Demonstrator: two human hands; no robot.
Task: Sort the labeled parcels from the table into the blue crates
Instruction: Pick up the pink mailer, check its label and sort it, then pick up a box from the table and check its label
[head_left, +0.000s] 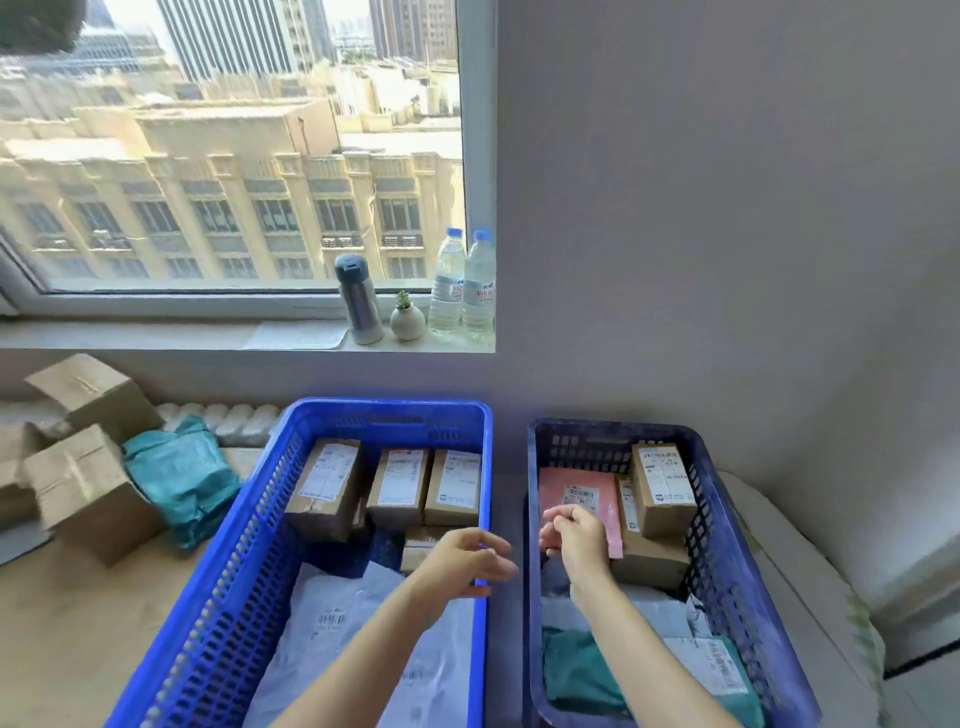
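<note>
Two blue crates stand side by side: a bright blue crate (249, 545) on the left and a darker blue crate (727, 545) on the right. The left one holds several labeled cardboard boxes (397, 486) and white mailer bags (322, 613). In the right one lie a pink parcel (576, 491), brown boxes (662, 483), grey and teal bags (576, 670). My left hand (462, 564) hovers over the left crate's right rim, fingers relaxed, holding nothing. My right hand (574, 535) hangs over the right crate near the pink parcel, fingers loosely curled and empty.
On the table to the left sit plain cardboard boxes (88, 488) and a teal bag (182, 478). The windowsill behind carries a grey flask (358, 299), a small potted plant (407, 317) and two water bottles (462, 283). A wall stands to the right.
</note>
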